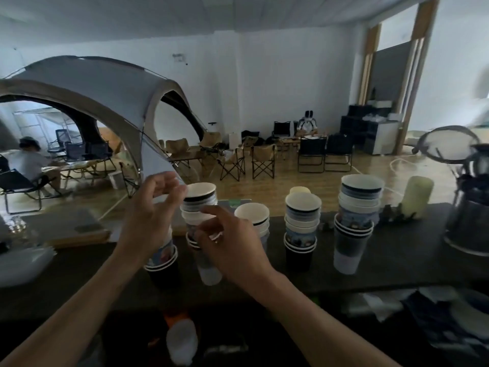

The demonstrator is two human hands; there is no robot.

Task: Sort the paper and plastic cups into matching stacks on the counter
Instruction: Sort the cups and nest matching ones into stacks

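Several mixed stacks of paper and plastic cups stand on the dark counter. My right hand grips the middle of a tall stack, which has white-rimmed paper cups on top and a clear plastic cup at the bottom. My left hand hovers with fingers spread beside that stack's top rim, above a shorter stack of dark paper cups. Behind my right hand is another stack. Further right stand a dark-based stack and a tall stack with a plastic base.
A metal jug, a round sieve and a pale green bottle stand at the counter's right end. A white bottle is below the counter's near edge, with papers at lower right. A tent, folding chairs and a seated person are beyond the counter.
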